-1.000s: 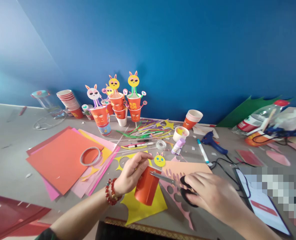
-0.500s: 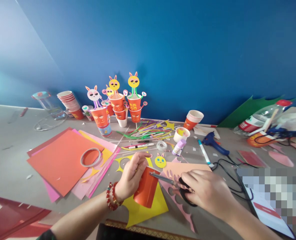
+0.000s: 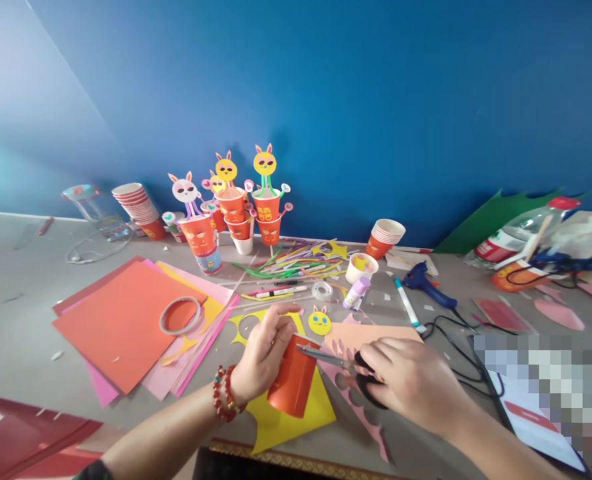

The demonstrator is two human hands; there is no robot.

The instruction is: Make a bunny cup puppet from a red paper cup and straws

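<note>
Scissors with grey metal blades and black handles (image 3: 330, 359) are gripped in the right hand (image 3: 409, 380) in the head view, fingers through or around the loops; their tips reach the upper end of a tilted red-orange paper cup (image 3: 292, 385), which lies between the hands; whether the blades bite into the card or only rest against it is hard to tell. Left hand (image 3: 262, 360), a red beaded bracelet (image 3: 225, 395) at its wrist, is clamped on the cup's near side; the two hands stand a little apart, linked by cup and scissors.

Beneath the cup lies a yellow paper sheet with curved cut-outs (image 3: 286, 432); under the scissors and toward the right hand runs a pink paper sheet with round holes (image 3: 367, 425); just beyond the hands sits a yellow paper disc with a rabbit face (image 3: 320, 325).

Left of the left hand is a large red-orange paper sheet (image 3: 119, 333), a grey tape ring (image 3: 175, 332) on it; past the right hand, to its right, lies a blue glue gun (image 3: 430, 288), near a white marker with a blue cap (image 3: 407, 303); far beyond the left hand stands a white-faced paper rabbit (image 3: 185, 190) on cups.
</note>
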